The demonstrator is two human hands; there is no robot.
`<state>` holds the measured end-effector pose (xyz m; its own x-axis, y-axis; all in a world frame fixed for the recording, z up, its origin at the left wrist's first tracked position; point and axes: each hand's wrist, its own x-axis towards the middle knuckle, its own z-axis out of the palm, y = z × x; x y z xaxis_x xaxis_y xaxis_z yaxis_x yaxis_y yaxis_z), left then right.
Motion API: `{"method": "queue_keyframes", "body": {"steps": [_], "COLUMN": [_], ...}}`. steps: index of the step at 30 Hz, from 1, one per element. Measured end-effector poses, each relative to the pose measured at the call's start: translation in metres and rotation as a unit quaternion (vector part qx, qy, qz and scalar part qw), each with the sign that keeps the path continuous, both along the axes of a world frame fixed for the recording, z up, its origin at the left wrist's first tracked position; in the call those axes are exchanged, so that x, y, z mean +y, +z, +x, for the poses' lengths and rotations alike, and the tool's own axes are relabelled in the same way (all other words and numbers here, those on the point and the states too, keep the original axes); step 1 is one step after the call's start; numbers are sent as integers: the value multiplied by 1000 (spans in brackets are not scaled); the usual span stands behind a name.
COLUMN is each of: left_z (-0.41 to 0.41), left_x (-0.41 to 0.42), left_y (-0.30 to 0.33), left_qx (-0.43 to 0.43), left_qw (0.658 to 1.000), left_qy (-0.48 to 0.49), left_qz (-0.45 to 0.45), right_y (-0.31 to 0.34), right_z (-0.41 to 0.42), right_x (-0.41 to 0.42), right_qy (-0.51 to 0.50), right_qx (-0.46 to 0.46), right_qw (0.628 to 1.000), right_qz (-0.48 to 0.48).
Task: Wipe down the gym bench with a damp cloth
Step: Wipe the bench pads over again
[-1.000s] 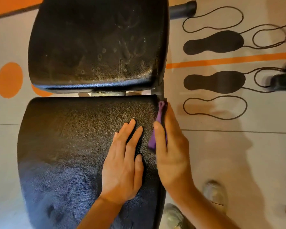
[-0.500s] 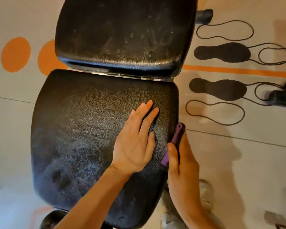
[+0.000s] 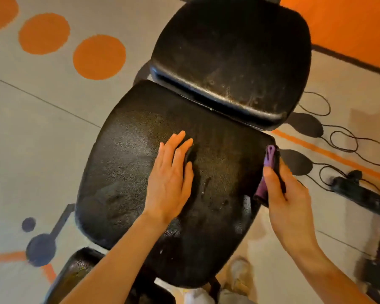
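Left hand (image 3: 169,178) lies flat, fingers straight, on the bench surface (image 3: 127,172); right hand (image 3: 287,200) grips a purple cloth (image 3: 269,159) against its side edge.

bench pad (image 3: 127,172): black pebbled leatherette, slight sheen | cloth (image 3: 269,159): purple, soft fabric

Black bench (image 3: 127,172) stands on grey floor (image 3: 42,132), its seat seemingly damp

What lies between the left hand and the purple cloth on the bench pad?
In the head view, only bare black pad with some wet streaks lies between the left hand, flat on it, and the purple cloth that the right hand holds against the pad's right edge.
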<state>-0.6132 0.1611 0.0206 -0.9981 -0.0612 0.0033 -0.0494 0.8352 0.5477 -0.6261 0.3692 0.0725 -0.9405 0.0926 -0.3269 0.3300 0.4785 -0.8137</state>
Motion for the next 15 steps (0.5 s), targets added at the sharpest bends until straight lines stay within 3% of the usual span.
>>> {"method": "queue_keyframes", "body": {"steps": [15], "left_z": [23], "left_x": [-102], "left_y": [-16], "left_qx": [-36], "left_qw": [982], "left_qy": [185], "left_qz": [30], "right_y": [6], "right_z": [-83], "right_x": [-128], "right_qy": [188], "right_qx": [78], "right_qw": [978], "right_qz": [51]}}
